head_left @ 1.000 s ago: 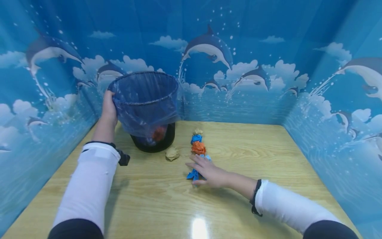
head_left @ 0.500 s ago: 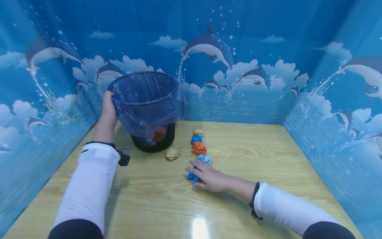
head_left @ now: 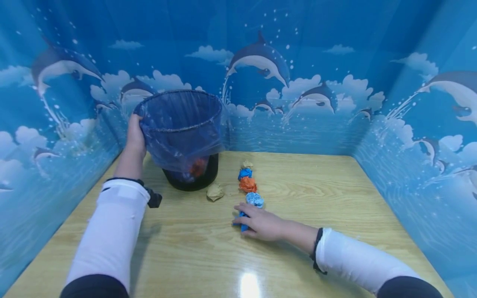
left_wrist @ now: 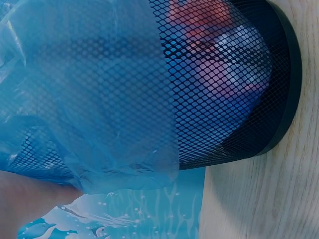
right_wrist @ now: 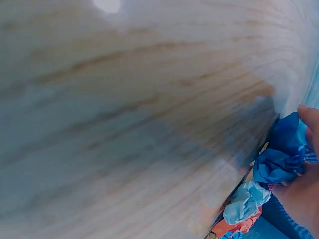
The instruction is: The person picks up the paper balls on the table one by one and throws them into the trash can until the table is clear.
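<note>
My left hand (head_left: 136, 134) grips the side of a black mesh wastebasket (head_left: 191, 180) just under its rim, over a translucent blue bin liner (head_left: 182, 142). In the left wrist view, orange, white and blue shapes show through the mesh (left_wrist: 214, 119). On the table, my right hand (head_left: 262, 223) has its fingers and thumb around a crumpled dark blue paper (right_wrist: 281, 159), which they partly cover. Just beyond that hand lies a crumpled light blue paper ball (head_left: 255, 199). Behind it in a row are an orange paper ball (head_left: 248, 184), a blue one (head_left: 245, 173) and a small tan one (head_left: 247, 164).
Another tan paper ball (head_left: 215, 192) sits by the wastebasket's base on the wooden table (head_left: 316, 186). Blue curtains (head_left: 298, 124) printed with dolphins enclose the table at the back and both sides.
My right hand has moved slightly toward me, uncovering the light blue paper ball, and its fingers have drawn in around the dark blue paper. The left hand and wastebasket stay put.
</note>
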The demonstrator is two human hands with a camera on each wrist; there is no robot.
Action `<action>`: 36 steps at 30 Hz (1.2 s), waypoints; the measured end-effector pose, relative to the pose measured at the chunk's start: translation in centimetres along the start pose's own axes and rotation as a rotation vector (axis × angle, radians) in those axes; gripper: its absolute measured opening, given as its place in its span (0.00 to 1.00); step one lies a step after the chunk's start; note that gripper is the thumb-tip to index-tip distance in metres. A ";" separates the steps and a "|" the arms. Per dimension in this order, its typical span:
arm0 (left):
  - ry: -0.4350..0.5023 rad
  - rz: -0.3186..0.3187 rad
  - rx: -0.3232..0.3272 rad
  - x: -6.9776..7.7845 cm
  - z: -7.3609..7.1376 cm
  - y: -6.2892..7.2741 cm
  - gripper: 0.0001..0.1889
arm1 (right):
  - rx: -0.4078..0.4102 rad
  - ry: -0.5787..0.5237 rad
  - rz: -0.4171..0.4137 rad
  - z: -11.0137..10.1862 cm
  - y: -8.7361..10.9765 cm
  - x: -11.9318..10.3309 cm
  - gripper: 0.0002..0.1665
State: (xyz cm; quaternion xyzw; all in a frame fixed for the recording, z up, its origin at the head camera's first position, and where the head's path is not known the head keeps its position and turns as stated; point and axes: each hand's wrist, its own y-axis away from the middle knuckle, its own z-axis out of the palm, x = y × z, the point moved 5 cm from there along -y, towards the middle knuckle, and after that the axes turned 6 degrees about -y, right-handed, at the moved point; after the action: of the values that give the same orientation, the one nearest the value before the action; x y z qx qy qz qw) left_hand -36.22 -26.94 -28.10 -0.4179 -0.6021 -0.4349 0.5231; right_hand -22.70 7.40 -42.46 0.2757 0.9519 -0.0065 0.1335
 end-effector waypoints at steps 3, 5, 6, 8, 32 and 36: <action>0.005 -0.009 0.002 0.0 0.0 0.0 0.36 | -0.016 0.008 0.003 0.1 0.0 0.0 0.28; 0.005 -0.010 0.002 0.0 0.1 0.1 0.36 | -0.010 0.004 0.003 0.2 -0.1 0.1 0.28; 0.007 -0.004 0.000 0.1 0.1 0.1 0.36 | -0.003 0.001 0.003 0.2 -0.1 0.1 0.28; 0.008 0.009 -0.003 0.2 0.2 0.1 0.36 | 0.012 0.000 0.003 0.2 -0.3 0.3 0.28; -0.031 -0.007 0.006 -0.1 -0.1 0.4 0.31 | -0.013 0.029 0.011 0.4 -1.3 0.4 0.29; -0.028 0.014 0.011 0.0 -0.1 0.4 0.23 | -0.016 0.074 0.003 0.5 -1.5 0.5 0.28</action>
State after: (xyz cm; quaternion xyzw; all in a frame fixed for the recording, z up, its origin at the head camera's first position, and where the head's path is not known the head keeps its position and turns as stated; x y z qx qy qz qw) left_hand -35.82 -26.98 -28.07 -0.4254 -0.6088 -0.4222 0.5198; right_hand -23.76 6.35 -43.17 0.2760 0.9558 0.0113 0.1002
